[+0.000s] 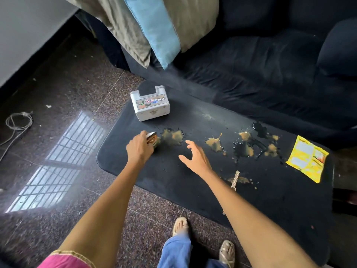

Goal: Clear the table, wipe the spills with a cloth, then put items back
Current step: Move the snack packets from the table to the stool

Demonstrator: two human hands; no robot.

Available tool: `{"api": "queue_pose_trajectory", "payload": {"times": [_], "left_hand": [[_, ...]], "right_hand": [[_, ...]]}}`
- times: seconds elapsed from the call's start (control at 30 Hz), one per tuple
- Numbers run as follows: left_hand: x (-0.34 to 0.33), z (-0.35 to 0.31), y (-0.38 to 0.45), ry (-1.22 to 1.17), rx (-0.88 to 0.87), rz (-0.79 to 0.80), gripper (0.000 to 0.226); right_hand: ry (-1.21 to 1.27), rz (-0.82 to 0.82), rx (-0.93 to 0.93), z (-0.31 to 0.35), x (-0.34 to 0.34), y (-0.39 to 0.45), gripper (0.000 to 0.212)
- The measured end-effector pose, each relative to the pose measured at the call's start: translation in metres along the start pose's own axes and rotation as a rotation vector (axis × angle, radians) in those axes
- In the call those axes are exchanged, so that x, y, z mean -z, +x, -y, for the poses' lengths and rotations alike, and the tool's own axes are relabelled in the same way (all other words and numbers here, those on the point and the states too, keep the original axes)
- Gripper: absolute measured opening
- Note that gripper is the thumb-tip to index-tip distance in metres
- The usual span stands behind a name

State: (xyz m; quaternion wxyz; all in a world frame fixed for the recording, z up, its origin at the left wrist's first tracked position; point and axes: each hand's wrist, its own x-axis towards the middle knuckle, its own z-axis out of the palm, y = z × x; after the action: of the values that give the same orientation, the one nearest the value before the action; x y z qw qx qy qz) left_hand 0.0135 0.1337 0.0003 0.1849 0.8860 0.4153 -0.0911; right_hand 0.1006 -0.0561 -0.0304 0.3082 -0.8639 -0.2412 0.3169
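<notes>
**Head view: spills on the dark table, one hand on a small packet**

Standing here, I see a low dark table [193, 171] running from the middle of the room out toward four o'clock, with a dark sofa [260, 64] just behind it. The person leans over it with both bare arms stretched forward.

The left hand [139, 149] is closed around a small brown packet [151, 139], fingers wrapped over its top, at the table's nine o'clock side. The packet sits just beside a tan spill [172, 136], and I cannot tell whether it touches it. The right hand [195, 156] hovers near the middle of the table, fingers spread apart and holding nothing.

More tan and dark splashes [245, 146] spread toward three o'clock. A white box [149, 104] with a sticker stands at eleven o'clock, well apart from the spills. A yellow packet [307, 158] lies flat at the three o'clock end, just beside the last splashes. A thin beaded strap [235, 179] lies across a small tan stain near five o'clock of the right hand.

On the sofa at twelve o'clock leans a beige and blue cushion [154, 29]. A loose wire [18, 122] curls on the speckled floor [77, 84] at nine o'clock. No cloth is visible anywhere.
</notes>
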Motion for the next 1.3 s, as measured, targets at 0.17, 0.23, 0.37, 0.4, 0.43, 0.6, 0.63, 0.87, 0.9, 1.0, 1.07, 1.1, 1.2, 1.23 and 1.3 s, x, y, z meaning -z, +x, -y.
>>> {"api": "queue_pose_trajectory", "payload": {"times": [0.17,0.23,0.37,0.4,0.43,0.6,0.63,0.87,0.9,1.0,1.07,1.1,1.2,1.23,1.3], "left_hand": [[0.02,-0.058,-0.004,-0.39,-0.091,0.493,0.024],[0.019,-0.077,-0.008,-0.509,-0.075,0.582,0.02],[0.002,-0.115,-0.021,-0.733,0.027,0.656,0.012],[-0.004,-0.124,-0.024,-0.785,0.061,0.658,0.011],[-0.01,-0.134,-0.027,-0.851,0.087,0.655,0.01],[-0.053,-0.195,-0.052,-1.11,0.179,0.761,0.01],[-0.058,-0.209,-0.06,-1.126,0.171,0.798,0.013],[-0.112,-0.288,-0.095,-1.289,0.191,0.938,0.009],[-0.117,-0.297,-0.097,-1.286,0.193,0.946,0.015],[-0.126,-0.323,-0.101,-1.232,0.186,0.944,0.024],[-0.132,-0.338,-0.102,-1.21,0.173,0.968,0.029],[-0.135,-0.344,-0.102,-1.198,0.155,0.989,0.033],[-0.148,-0.364,-0.106,-1.132,0.088,1.028,0.035],[-0.153,-0.37,-0.107,-1.119,0.084,1.006,0.028],[-0.16,-0.381,-0.109,-1.129,0.103,0.941,0.017]], "right_hand": [[0.253,0.13,-0.105,0.008,0.034,0.002,0.063],[0.31,0.188,-0.147,-0.005,0.051,-0.002,0.047],[0.398,0.236,-0.249,-0.046,0.086,-0.02,0.043],[0.45,0.229,-0.272,-0.054,0.096,-0.025,0.038],[0.522,0.207,-0.297,-0.064,0.105,-0.031,0.034],[0.909,0.002,-0.421,-0.125,0.143,-0.063,0.011],[0.948,-0.027,-0.446,-0.137,0.147,-0.069,0.01],[1.209,-0.233,-0.566,-0.2,0.181,-0.102,0.008],[1.22,-0.24,-0.567,-0.206,0.186,-0.104,0.008],[1.206,-0.25,-0.565,-0.227,0.204,-0.107,0.009],[1.206,-0.258,-0.555,-0.24,0.216,-0.106,0.009],[1.22,-0.261,-0.551,-0.245,0.22,-0.105,0.009],[1.245,-0.252,-0.542,-0.255,0.229,-0.1,0.009],[1.239,-0.244,-0.54,-0.258,0.231,-0.099,0.01],[1.201,-0.223,-0.546,-0.264,0.235,-0.097,0.011]]}}
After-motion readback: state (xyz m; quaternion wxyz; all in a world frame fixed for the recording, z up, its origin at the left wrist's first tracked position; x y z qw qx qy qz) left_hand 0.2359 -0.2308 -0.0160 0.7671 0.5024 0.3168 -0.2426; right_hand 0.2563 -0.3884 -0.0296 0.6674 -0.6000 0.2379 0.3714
